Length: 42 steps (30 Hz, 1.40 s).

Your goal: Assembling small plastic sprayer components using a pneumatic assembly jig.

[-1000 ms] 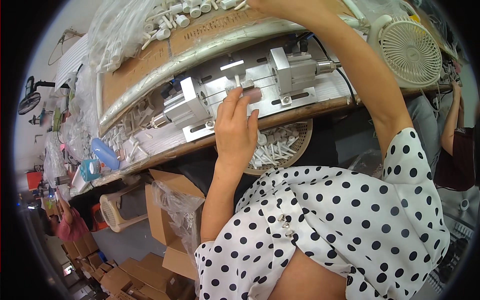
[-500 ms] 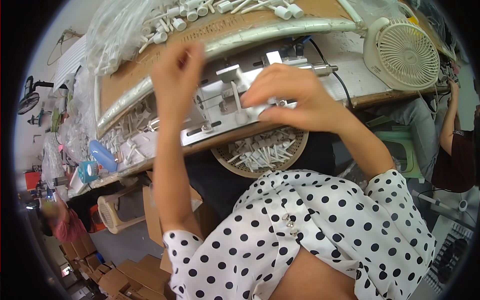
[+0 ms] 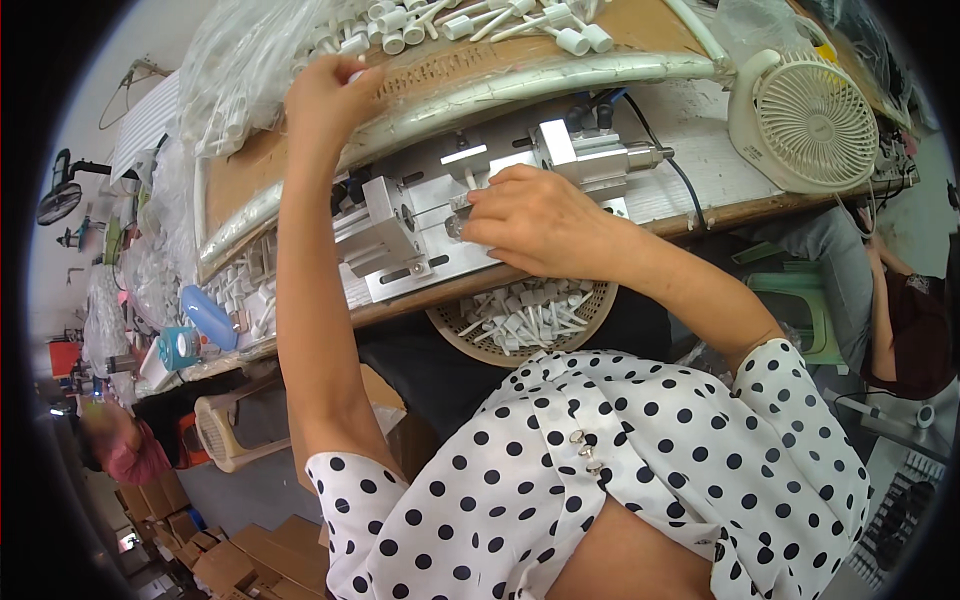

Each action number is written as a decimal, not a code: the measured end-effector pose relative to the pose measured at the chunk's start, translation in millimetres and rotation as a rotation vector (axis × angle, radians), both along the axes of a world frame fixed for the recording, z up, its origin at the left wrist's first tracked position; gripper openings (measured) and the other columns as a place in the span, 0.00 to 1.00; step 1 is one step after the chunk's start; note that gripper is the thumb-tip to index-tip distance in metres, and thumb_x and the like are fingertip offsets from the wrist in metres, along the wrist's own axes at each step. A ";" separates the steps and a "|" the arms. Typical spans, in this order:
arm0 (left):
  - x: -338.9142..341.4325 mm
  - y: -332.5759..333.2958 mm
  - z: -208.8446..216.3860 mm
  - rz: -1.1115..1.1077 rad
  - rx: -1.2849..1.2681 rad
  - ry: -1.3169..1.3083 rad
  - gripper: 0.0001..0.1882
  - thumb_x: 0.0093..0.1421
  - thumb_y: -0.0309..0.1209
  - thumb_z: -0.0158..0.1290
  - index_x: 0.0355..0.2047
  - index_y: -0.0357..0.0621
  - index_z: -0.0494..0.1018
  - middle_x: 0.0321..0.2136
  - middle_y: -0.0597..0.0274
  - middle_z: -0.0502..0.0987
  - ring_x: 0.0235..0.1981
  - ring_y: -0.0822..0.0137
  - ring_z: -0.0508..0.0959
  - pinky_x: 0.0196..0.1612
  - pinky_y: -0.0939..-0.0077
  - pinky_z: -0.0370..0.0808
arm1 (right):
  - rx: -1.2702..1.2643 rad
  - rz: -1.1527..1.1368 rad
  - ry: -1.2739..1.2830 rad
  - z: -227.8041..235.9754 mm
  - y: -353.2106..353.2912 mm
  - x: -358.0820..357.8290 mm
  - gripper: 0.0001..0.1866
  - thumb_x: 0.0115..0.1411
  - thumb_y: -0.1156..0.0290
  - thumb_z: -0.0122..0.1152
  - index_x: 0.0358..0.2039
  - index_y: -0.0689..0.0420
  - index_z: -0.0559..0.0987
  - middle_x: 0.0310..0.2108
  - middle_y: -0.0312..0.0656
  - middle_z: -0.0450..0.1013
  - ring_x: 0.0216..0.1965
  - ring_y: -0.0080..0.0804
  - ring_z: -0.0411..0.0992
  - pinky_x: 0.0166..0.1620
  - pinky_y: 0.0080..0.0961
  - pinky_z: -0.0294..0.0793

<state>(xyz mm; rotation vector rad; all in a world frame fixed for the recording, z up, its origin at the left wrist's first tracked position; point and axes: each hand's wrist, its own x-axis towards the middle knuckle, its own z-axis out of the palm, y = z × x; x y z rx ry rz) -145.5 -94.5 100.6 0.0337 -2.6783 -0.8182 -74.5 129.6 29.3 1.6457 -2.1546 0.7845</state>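
White stemmed part [image 3: 471,180], head view: middle of the metal fixture [image 3: 470,258], at the right fingertips. I'd seat it square, light pinch, no side load. Right hand [image 3: 535,222]: fingers curled in, grip hidden, can't tell. Left hand [image 3: 325,100]: thumb near index, small white bit [image 3: 357,74] at the tips, hold unclear.

A head-worn fisheye looks down from close above the workbench [image 3: 712,140].

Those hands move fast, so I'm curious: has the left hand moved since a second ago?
Yes: the left hand has gone from the metal machine leftward and farther out, over the brown board.
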 end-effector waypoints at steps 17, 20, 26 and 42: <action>142.6 86.3 -85.0 -0.194 0.068 0.295 0.10 0.45 0.22 0.57 0.29 0.36 0.71 0.39 0.54 0.72 0.29 0.67 0.73 0.30 0.78 0.71 | 0.477 -0.701 0.304 76.1 23.7 -146.9 0.07 0.49 0.72 0.52 0.27 0.60 0.76 0.26 0.49 0.73 0.31 0.43 0.73 0.32 0.37 0.71; 143.1 89.4 -83.0 -0.201 -0.014 0.292 0.09 0.47 0.24 0.56 0.30 0.36 0.70 0.39 0.51 0.71 0.35 0.55 0.75 0.35 0.71 0.72 | -0.034 -0.469 0.075 86.6 22.3 -109.1 0.09 0.51 0.73 0.51 0.32 0.60 0.75 0.27 0.49 0.73 0.29 0.43 0.73 0.31 0.37 0.71; 135.7 95.8 -76.5 -0.241 -0.050 0.219 0.10 0.48 0.24 0.56 0.30 0.35 0.68 0.39 0.48 0.70 0.35 0.50 0.74 0.35 0.65 0.72 | -0.552 -0.279 -1.033 80.0 48.2 -49.0 0.11 0.51 0.74 0.50 0.35 0.58 0.75 0.28 0.49 0.72 0.30 0.46 0.71 0.34 0.38 0.70; -31.3 -26.5 -23.2 0.147 -0.442 0.235 0.13 0.48 0.39 0.54 0.31 0.46 0.76 0.29 0.52 0.73 0.33 0.55 0.73 0.39 0.65 0.68 | -0.063 0.050 0.103 -5.6 0.1 -4.8 0.16 0.40 0.64 0.65 0.27 0.60 0.73 0.27 0.41 0.70 0.40 0.38 0.69 0.41 0.30 0.69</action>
